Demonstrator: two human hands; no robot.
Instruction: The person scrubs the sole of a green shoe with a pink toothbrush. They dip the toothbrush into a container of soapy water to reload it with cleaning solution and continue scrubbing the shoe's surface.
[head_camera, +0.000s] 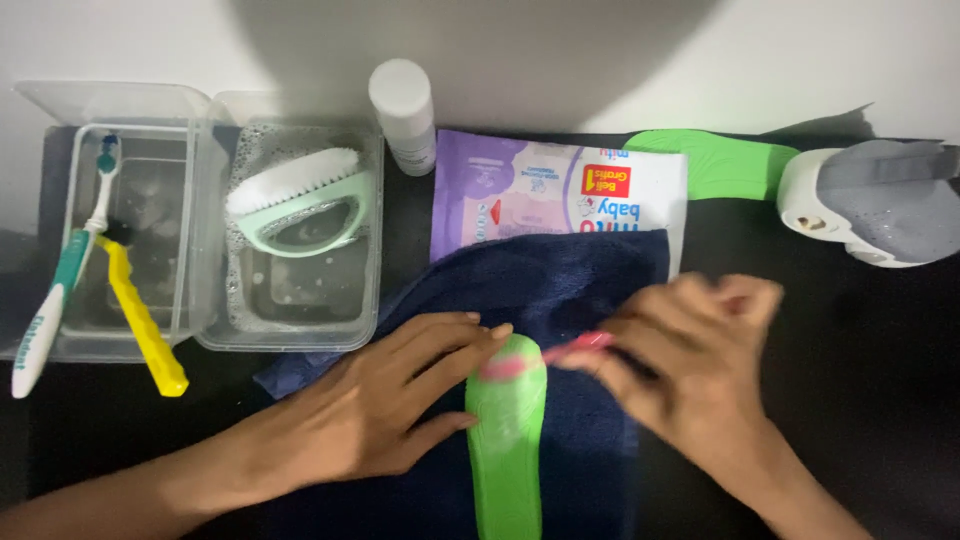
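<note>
A bright green shoe insole (508, 450) lies lengthwise on a dark blue towel (560, 290). My left hand (395, 400) presses flat against the insole's left side, fingers stretched over its top end. My right hand (700, 370), blurred by motion, grips a pink-handled brush (570, 352) whose head rests on the insole's top end, where a pinkish smear shows.
Two clear plastic tubs (215, 300) sit at the left; one holds soapy water and a pale green scrub brush (300, 195). Two toothbrushes (60, 290) and a yellow-handled tool (145, 325) lean there. A white bottle (403, 115), a wipes pack (560, 190), another green insole (720, 160) and a grey-white shoe (870, 200) lie behind.
</note>
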